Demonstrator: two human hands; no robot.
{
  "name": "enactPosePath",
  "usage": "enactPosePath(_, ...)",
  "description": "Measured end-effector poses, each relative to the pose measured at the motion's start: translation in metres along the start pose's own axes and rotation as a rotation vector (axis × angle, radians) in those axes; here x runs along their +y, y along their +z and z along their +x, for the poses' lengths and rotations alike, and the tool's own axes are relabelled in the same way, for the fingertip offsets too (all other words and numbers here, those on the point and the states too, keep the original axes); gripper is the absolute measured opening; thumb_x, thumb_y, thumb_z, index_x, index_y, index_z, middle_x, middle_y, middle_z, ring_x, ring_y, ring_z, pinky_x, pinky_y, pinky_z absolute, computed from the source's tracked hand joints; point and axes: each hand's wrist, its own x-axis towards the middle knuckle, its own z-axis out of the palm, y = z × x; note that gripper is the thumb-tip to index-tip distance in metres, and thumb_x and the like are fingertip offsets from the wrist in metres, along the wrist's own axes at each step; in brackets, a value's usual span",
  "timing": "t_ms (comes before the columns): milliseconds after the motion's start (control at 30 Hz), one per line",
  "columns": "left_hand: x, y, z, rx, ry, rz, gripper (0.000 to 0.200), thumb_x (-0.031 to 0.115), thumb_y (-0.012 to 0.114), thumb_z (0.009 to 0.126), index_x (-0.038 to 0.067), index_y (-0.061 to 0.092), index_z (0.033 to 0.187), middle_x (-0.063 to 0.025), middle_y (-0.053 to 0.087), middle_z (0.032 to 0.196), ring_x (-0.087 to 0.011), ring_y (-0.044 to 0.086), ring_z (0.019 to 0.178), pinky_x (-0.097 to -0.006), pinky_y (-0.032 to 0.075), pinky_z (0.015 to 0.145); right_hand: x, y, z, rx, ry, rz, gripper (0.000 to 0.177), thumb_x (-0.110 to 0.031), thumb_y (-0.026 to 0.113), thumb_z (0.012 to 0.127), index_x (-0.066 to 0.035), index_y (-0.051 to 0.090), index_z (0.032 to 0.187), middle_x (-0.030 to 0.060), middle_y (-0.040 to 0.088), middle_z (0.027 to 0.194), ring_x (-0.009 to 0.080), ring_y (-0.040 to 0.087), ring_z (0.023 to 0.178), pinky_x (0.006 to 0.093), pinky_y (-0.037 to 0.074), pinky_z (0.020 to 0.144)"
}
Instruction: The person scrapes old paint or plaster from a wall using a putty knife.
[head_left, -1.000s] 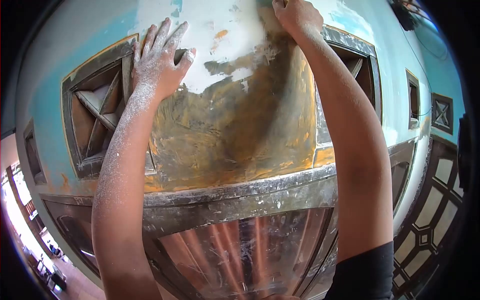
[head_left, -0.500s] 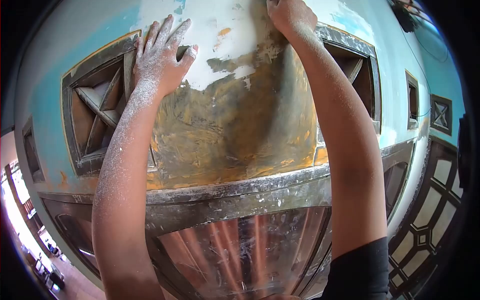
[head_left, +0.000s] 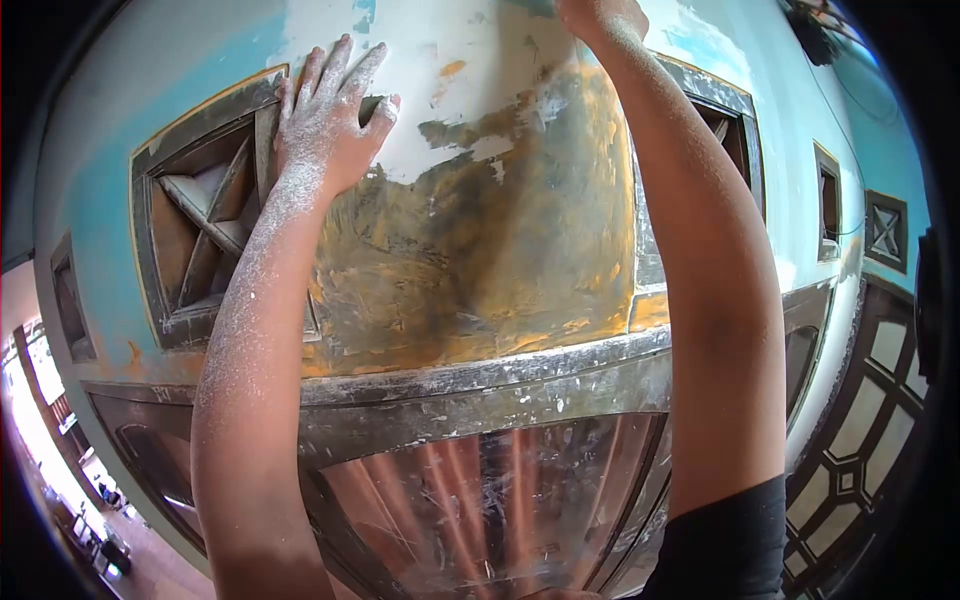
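My left hand [head_left: 330,120], dusted with white powder up the forearm, lies flat with spread fingers on the wall, beside the left vent's frame. At the top edge, my right hand [head_left: 605,20] is partly cut off; it looks curled closed, and whatever it may hold is out of sight. Between the arms is a wall patch [head_left: 470,260] of worn brown and ochre, with white filler [head_left: 400,145] above it and ragged edges where they meet.
A wooden vent [head_left: 210,215] with crossed slats sits at left, and another vent [head_left: 725,125] is partly behind my right arm. Below runs a scuffed wooden beam [head_left: 480,388] over a glass pane [head_left: 490,510] showing reddish folds. A panelled door [head_left: 850,440] stands at right.
My right hand has shifted up and right, further out of the frame. My left hand stays on the wall; the whole view has shifted slightly.
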Motion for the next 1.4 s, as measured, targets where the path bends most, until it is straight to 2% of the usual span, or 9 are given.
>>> enactPosePath(100,0.0,-0.001,0.0,-0.032,-0.017,0.037,0.063,0.056,0.045,0.102,0.035,0.031,0.16,-0.0026,0.021,0.17,-0.0276,0.016,0.157,-0.0517,0.008,0.128,0.003,-0.002,-0.002,-0.048,-0.1,-0.028,0.041,-0.041,0.049,0.101,-0.007,0.063,0.119,0.0248,0.072,0.106,0.0417,0.069,0.103,0.0526,0.053,0.089)
enactPosePath(200,0.003,-0.001,0.001,-0.046,-0.019,0.056,0.064,0.058,0.043,0.102,0.035,0.03,0.16,-0.0018,0.02,0.17,-0.0265,0.015,0.157,-0.0505,0.007,0.129,0.015,-0.002,0.0,-0.002,0.054,0.035,0.041,-0.041,0.049,0.101,-0.006,0.063,0.118,0.0263,0.072,0.105,0.042,0.069,0.103,0.0527,0.053,0.089)
enactPosePath(400,0.003,-0.005,0.0,-0.065,-0.029,0.038,0.064,0.057,0.043,0.102,0.035,0.029,0.161,-0.002,0.02,0.17,-0.0267,0.015,0.157,-0.0503,0.007,0.129,0.017,-0.005,-0.005,-0.044,-0.121,-0.018,0.039,-0.04,0.05,0.1,-0.008,0.063,0.117,0.0245,0.073,0.104,0.0415,0.07,0.102,0.0521,0.053,0.089)
enactPosePath(467,0.004,-0.004,0.0,-0.059,-0.03,0.033,0.064,0.057,0.043,0.102,0.035,0.029,0.161,-0.0023,0.02,0.17,-0.0268,0.015,0.157,-0.0503,0.007,0.129,0.023,-0.005,0.0,-0.019,0.065,0.001,0.038,-0.04,0.052,0.099,-0.009,0.063,0.118,0.0225,0.073,0.105,0.0409,0.07,0.102,0.0514,0.053,0.089)
enactPosePath(667,0.004,-0.005,-0.002,-0.072,-0.037,0.036,0.064,0.055,0.045,0.102,0.034,0.031,0.16,-0.0037,0.02,0.17,-0.0276,0.014,0.157,-0.0512,0.008,0.128,0.011,-0.016,-0.009,-0.064,-0.079,-0.037,0.039,-0.04,0.053,0.099,-0.01,0.063,0.122,0.0217,0.073,0.11,0.0395,0.069,0.104,0.0506,0.053,0.091)
enactPosePath(733,0.003,-0.006,-0.002,-0.035,-0.011,-0.035,0.061,0.05,0.048,0.103,0.034,0.031,0.16,-0.0058,0.023,0.169,-0.0318,0.017,0.156,-0.0556,0.011,0.126,0.014,-0.016,-0.013,-0.074,-0.084,-0.002,0.04,-0.041,0.052,0.099,-0.01,0.064,0.122,0.0218,0.073,0.11,0.0393,0.069,0.105,0.0505,0.053,0.091)
enactPosePath(1067,0.008,-0.012,-0.002,-0.077,-0.039,-0.027,0.063,0.048,0.049,0.103,0.031,0.03,0.161,-0.0051,0.022,0.169,-0.031,0.016,0.157,-0.0543,0.012,0.126,0.007,-0.013,0.019,-0.057,-0.089,-0.056,0.042,-0.043,0.047,0.102,-0.01,0.066,0.117,0.0207,0.074,0.105,0.0397,0.07,0.102,0.0517,0.054,0.088)
enactPosePath(1267,0.008,-0.014,-0.003,-0.093,-0.043,-0.031,0.064,0.049,0.049,0.101,0.03,0.032,0.16,-0.0075,0.023,0.169,-0.0325,0.016,0.156,-0.0544,0.01,0.127,0.006,-0.006,0.039,-0.044,-0.059,-0.062,0.041,-0.043,0.047,0.102,-0.012,0.066,0.118,0.0179,0.073,0.109,0.0393,0.069,0.104,0.0513,0.054,0.089)
enactPosePath(1400,0.011,-0.016,-0.01,-0.074,-0.054,-0.029,0.062,0.043,0.051,0.103,0.029,0.032,0.16,-0.0084,0.023,0.169,-0.0333,0.017,0.156,-0.0562,0.014,0.125,0.01,-0.018,0.023,-0.154,-0.106,-0.068,0.042,-0.042,0.046,0.102,-0.012,0.063,0.127,0.018,0.071,0.118,0.0394,0.067,0.111,0.0504,0.052,0.093)
